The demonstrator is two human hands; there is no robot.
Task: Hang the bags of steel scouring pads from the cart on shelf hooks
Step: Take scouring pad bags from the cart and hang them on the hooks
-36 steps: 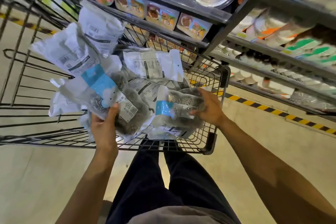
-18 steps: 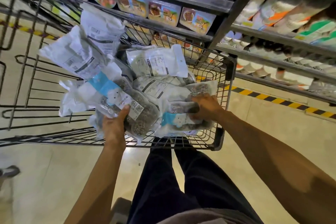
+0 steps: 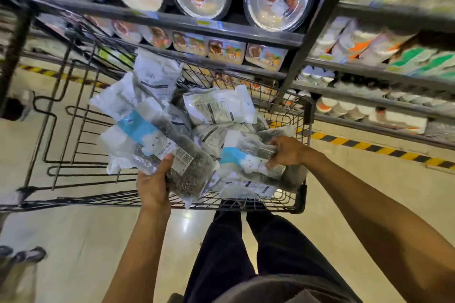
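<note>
over wire cart (image 3: 309,118), left hand (image 3: 154,186) grips crinkly bags (image 3: 157,145), right hand (image 3: 286,151) seemingly pinches one

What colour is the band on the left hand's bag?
Light blue, across the clear bag of grey steel scouring pads; head view.

one wide-angle camera, worn on the person's head, looks forward and steeply down. the person's own legs (image 3: 234,241) fill 6 o'clock, right under the lens. both forearms rise from the bottom edge. the left hand (image 3: 154,187), gripping the left bag (image 3: 187,174), and the right hand (image 3: 285,151), gripping the right bag (image 3: 246,157), sit near, about the centre. the cart (image 3: 309,115) lies just past them, seen from above. the shelves (image 3: 221,28) span 10 to 3 o'clock, their lines bent by the lens. the floor (image 3: 73,253) shows at 8 and 4 o'clock.
</note>
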